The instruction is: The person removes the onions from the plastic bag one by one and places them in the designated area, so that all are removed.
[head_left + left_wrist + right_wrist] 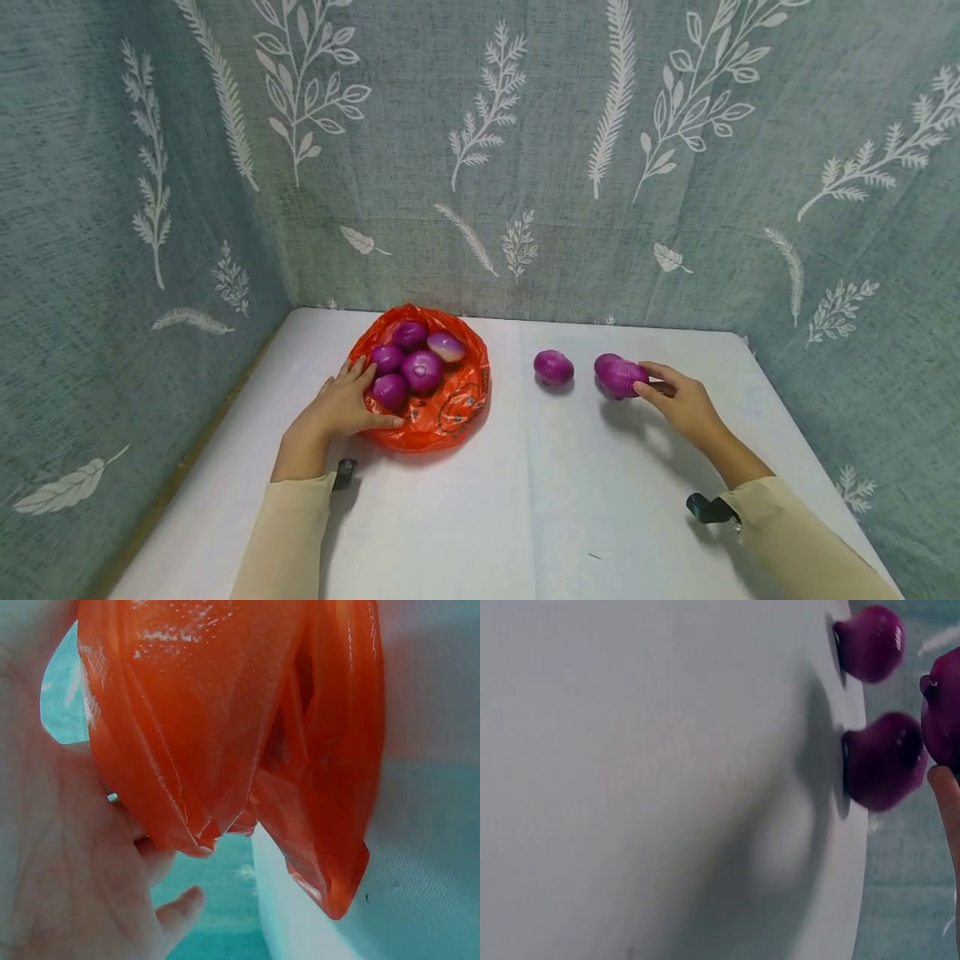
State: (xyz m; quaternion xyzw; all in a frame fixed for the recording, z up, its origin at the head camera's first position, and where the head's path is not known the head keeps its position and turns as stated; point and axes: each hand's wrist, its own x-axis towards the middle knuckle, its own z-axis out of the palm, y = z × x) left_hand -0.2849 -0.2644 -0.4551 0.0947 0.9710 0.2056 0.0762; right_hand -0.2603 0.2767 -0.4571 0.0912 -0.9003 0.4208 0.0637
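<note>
An open red plastic bag (450, 412) holds several purple onions (422, 372) at the left of the white table. My left hand (341, 408) rests on the bag's near left rim with fingers spread; in the left wrist view the palm (67, 855) lies along the red plastic (202, 712). My right hand (686, 406) pinches a purple onion (624, 379) above the table, its shadow below. Just behind is another onion (604, 362), and one more (553, 367) sits to its left. In the right wrist view a fingertip (939, 780) touches the held onion (943, 712).
The white table (450, 525) has a lengthwise crease and a small dark mark (595, 556) near the front. Grey-green cloth (405, 242) with white leaf prints stands behind and on both sides. Dark straps (712, 508) show near both sleeve cuffs.
</note>
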